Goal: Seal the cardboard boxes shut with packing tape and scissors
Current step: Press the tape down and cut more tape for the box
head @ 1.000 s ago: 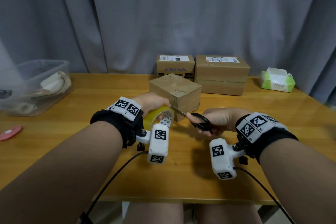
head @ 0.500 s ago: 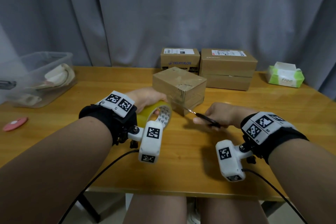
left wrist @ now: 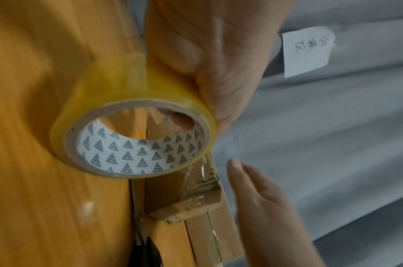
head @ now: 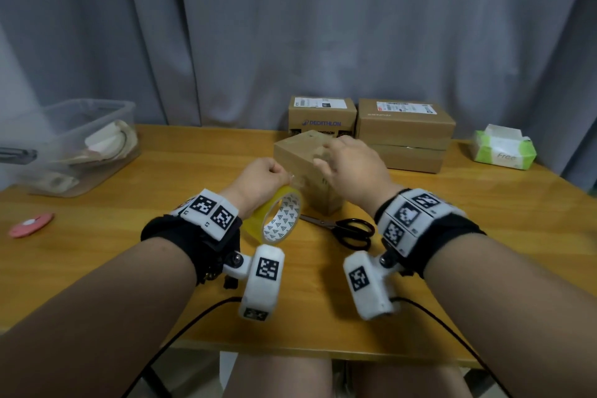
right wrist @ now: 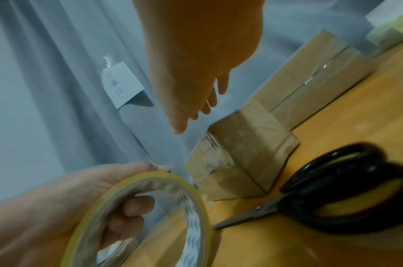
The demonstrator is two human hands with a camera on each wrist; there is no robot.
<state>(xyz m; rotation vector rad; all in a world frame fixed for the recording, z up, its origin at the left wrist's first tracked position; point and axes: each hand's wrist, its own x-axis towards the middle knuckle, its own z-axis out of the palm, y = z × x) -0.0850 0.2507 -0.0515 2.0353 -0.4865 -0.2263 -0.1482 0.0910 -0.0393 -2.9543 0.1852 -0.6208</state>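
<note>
My left hand [head: 258, 178] grips a yellowish roll of packing tape [head: 277, 216] [left wrist: 132, 137] [right wrist: 141, 216], fingers curled through its core, just in front of a small cardboard box [head: 300, 152] [right wrist: 241, 155]. Clear tape [left wrist: 200, 182] lies crumpled over that box's near corner. My right hand [head: 352, 165] [right wrist: 196, 75] hovers over the box with fingers spread and relaxed, holding nothing. Black-handled scissors [head: 349, 231] [right wrist: 333, 195] lie on the wooden table [head: 484, 236] by my right wrist, blades pointing left toward the roll.
Two taped cardboard boxes [head: 323, 116] [head: 403, 132] stand at the back of the table. A green tissue pack [head: 504, 149] sits back right. A clear plastic bin [head: 80, 142] stands at the left, a pink disc [head: 30, 224] near it. A grey curtain hangs behind.
My right hand has put the scissors down on the table and risen over the small box. My left hand still holds the tape roll in about the same place.
</note>
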